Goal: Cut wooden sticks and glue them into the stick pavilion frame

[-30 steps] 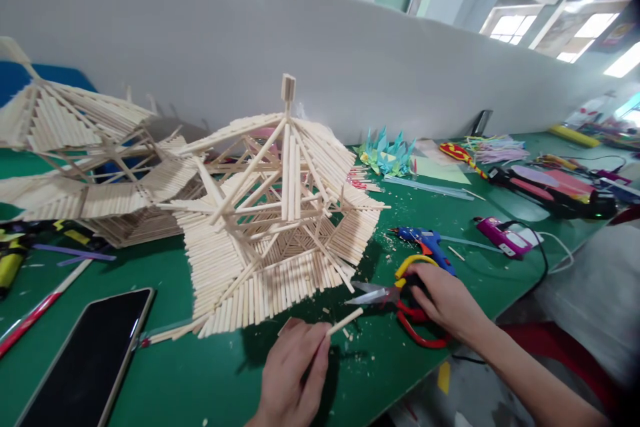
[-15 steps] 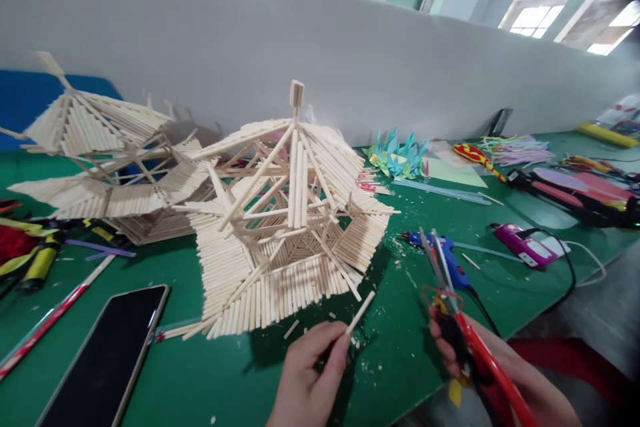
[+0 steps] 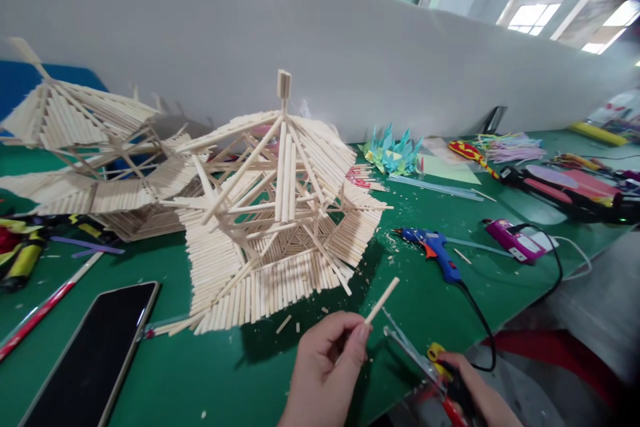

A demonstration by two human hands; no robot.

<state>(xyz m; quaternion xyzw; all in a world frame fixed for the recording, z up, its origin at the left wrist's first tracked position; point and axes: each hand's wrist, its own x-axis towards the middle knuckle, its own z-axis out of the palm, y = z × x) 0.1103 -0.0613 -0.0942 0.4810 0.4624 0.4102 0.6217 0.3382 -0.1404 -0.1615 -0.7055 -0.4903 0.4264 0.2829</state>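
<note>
Between the thumb and fingers of my left hand (image 3: 330,363) is a short wooden stick (image 3: 383,300), pinched at its lower end and pointing up to the right. My right hand (image 3: 483,393) grips a pair of snips (image 3: 417,357) with red and black handles and a yellow part near the pivot. Their narrow metal blades point up and left, just below the stick and apart from it. Beyond my hands stands a pavilion model (image 3: 280,207) made of thin wooden sticks, with a partly covered roof and a flared lower skirt.
Another stick model (image 3: 100,140) stands at the left. A phone (image 3: 95,353) lies at the front left. To the right are a blue glue gun (image 3: 435,250), a purple box (image 3: 515,240) with cables and a teal paper craft (image 3: 393,153). Stick offcuts (image 3: 283,324) are scattered about.
My left hand has shifted right with the stick. The snips have dropped down and left towards it, their blades now tilted lower. The view has turned slightly right.
</note>
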